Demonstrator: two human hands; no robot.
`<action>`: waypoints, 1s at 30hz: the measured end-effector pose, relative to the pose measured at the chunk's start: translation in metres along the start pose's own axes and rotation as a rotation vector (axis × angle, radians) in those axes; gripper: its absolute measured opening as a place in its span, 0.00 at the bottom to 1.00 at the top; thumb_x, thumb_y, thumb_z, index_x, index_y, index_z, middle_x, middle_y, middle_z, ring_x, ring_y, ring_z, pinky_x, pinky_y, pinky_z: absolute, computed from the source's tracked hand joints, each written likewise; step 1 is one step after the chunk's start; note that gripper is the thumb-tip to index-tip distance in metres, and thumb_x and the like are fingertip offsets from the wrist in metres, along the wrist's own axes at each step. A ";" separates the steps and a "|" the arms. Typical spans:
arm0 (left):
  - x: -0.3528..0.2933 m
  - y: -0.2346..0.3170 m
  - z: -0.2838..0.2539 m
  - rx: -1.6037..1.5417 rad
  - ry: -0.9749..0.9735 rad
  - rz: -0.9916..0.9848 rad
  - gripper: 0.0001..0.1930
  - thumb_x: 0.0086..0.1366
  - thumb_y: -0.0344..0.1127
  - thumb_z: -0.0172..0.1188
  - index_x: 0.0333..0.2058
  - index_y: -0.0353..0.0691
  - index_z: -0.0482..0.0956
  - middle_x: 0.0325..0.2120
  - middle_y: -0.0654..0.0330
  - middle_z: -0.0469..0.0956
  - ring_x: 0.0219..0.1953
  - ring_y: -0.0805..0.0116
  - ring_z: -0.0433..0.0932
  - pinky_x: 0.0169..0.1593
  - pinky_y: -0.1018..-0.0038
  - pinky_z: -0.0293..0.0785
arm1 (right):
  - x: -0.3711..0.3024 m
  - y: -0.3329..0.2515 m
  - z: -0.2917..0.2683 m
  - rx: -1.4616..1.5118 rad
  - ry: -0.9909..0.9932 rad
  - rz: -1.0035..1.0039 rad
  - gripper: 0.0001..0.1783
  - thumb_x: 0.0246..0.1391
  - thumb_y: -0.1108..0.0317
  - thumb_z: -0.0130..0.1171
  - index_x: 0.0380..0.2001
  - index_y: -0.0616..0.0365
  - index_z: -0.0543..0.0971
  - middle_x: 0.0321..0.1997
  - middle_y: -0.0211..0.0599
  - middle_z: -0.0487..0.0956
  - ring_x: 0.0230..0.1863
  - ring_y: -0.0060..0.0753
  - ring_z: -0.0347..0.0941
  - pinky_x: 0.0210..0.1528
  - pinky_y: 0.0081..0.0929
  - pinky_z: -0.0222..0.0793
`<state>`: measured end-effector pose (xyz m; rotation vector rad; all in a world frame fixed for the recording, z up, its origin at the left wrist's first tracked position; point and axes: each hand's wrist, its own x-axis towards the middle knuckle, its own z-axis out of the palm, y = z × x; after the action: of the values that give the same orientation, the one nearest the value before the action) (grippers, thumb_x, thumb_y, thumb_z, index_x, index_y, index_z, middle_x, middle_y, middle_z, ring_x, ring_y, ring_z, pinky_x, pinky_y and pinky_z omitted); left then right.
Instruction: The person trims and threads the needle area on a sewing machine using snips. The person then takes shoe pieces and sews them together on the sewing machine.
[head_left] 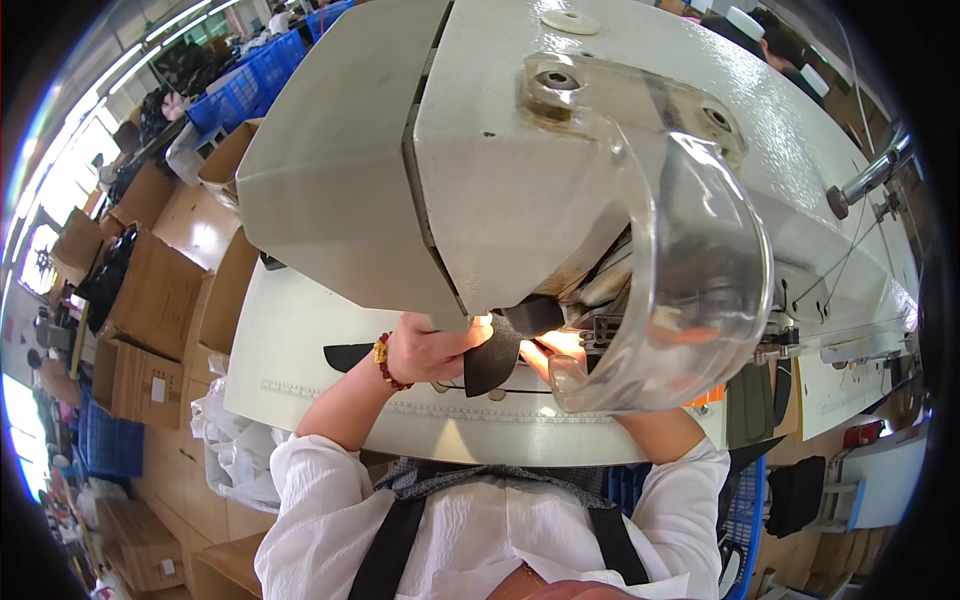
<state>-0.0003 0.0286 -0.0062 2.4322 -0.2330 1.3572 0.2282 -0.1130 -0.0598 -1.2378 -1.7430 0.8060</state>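
Note:
A large white sewing machine (pixel 340 180) fills the middle of the view, its lamp shining on the work spot below its head. My left hand (pixel 435 350), with a beaded bracelet at the wrist, pinches a curved dark grey piece of material (pixel 490 365) between thumb and fingers. On the other side of that piece is my right hand (pixel 540 360), its fingertips brightly lit and close to the piece's edge. The clear plastic guard (pixel 700 260) and the glare cover most of the right hand, so its grip is hidden. The needle area cannot be made out.
A white sewing table (pixel 440 435) with a ruler strip curves in front of me. Another dark piece (pixel 345 357) lies beside my left forearm. Cardboard boxes (pixel 150 300) and a white plastic bag (pixel 235 440) stand at left, a blue crate (pixel 742 510) at lower right.

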 end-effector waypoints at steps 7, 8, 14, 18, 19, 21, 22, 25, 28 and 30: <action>-0.003 0.000 -0.004 0.120 -0.108 -0.088 0.15 0.45 0.22 0.65 0.35 0.36 0.86 0.36 0.58 0.81 0.37 0.56 0.82 0.41 0.64 0.78 | -0.001 -0.007 -0.005 -0.903 0.350 -0.710 0.12 0.54 0.68 0.68 0.42 0.57 0.81 0.40 0.40 0.84 0.27 0.35 0.78 0.24 0.31 0.70; -0.004 -0.004 0.000 0.113 -0.091 -0.069 0.15 0.45 0.23 0.66 0.36 0.37 0.86 0.36 0.58 0.81 0.37 0.56 0.81 0.42 0.64 0.78 | -0.009 -0.009 -0.008 -1.188 0.241 -0.727 0.13 0.52 0.69 0.69 0.41 0.59 0.81 0.40 0.41 0.84 0.27 0.36 0.79 0.23 0.31 0.70; -0.015 -0.013 0.006 0.214 -0.101 -0.051 0.17 0.46 0.28 0.72 0.39 0.41 0.86 0.41 0.58 0.81 0.42 0.55 0.80 0.47 0.62 0.75 | -0.018 -0.012 -0.005 -2.044 0.564 -0.761 0.15 0.60 0.67 0.58 0.50 0.58 0.79 0.39 0.38 0.82 0.26 0.36 0.77 0.37 0.37 0.78; -0.012 -0.009 0.005 0.170 -0.100 -0.091 0.18 0.46 0.28 0.73 0.39 0.42 0.85 0.41 0.58 0.81 0.42 0.55 0.79 0.47 0.61 0.75 | -0.023 -0.029 -0.017 -2.398 -0.044 -0.729 0.18 0.59 0.59 0.57 0.45 0.61 0.78 0.37 0.38 0.81 0.32 0.40 0.78 0.45 0.43 0.78; -0.009 -0.007 0.003 0.165 -0.110 -0.103 0.18 0.46 0.28 0.73 0.40 0.42 0.85 0.41 0.58 0.81 0.42 0.55 0.79 0.46 0.61 0.75 | -0.026 -0.035 -0.018 -2.115 -0.080 -0.552 0.18 0.59 0.57 0.57 0.43 0.62 0.78 0.37 0.38 0.80 0.33 0.41 0.78 0.45 0.42 0.77; -0.007 0.001 -0.006 0.116 -0.138 -0.176 0.19 0.45 0.29 0.74 0.40 0.43 0.85 0.40 0.59 0.81 0.41 0.56 0.79 0.45 0.61 0.74 | -0.029 -0.045 -0.017 -1.531 -0.130 -0.231 0.20 0.59 0.53 0.58 0.40 0.62 0.78 0.35 0.39 0.79 0.35 0.41 0.76 0.45 0.39 0.74; -0.006 0.006 -0.010 0.092 -0.152 -0.212 0.20 0.45 0.29 0.74 0.40 0.44 0.85 0.40 0.59 0.80 0.41 0.56 0.79 0.45 0.61 0.74 | -0.029 -0.048 -0.018 -1.233 -0.148 -0.085 0.21 0.59 0.51 0.58 0.38 0.63 0.78 0.34 0.39 0.78 0.36 0.41 0.76 0.45 0.37 0.73; -0.002 0.023 -0.017 0.101 -0.183 -0.105 0.17 0.44 0.29 0.73 0.36 0.42 0.84 0.38 0.60 0.79 0.42 0.58 0.80 0.44 0.63 0.78 | -0.021 -0.048 -0.019 -1.030 -0.067 -0.333 0.27 0.60 0.45 0.59 0.36 0.64 0.83 0.16 0.39 0.75 0.19 0.36 0.71 0.34 0.30 0.77; 0.003 0.042 -0.014 0.318 -0.219 0.064 0.13 0.45 0.27 0.71 0.33 0.38 0.82 0.37 0.60 0.78 0.44 0.59 0.81 0.42 0.67 0.82 | -0.019 -0.051 -0.019 -0.603 -0.172 -0.141 0.31 0.59 0.42 0.61 0.32 0.67 0.84 0.11 0.39 0.70 0.15 0.37 0.70 0.27 0.27 0.75; 0.009 0.048 -0.014 0.305 -0.179 0.075 0.11 0.46 0.26 0.69 0.31 0.37 0.81 0.36 0.60 0.77 0.45 0.60 0.82 0.42 0.70 0.83 | -0.019 -0.055 -0.022 -0.405 -0.209 -0.016 0.32 0.58 0.42 0.62 0.24 0.66 0.83 0.08 0.39 0.67 0.14 0.37 0.71 0.26 0.26 0.75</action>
<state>-0.0210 -0.0101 0.0182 2.8296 -0.1727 1.2856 0.2284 -0.1476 -0.0075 -1.4385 -2.1595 0.6056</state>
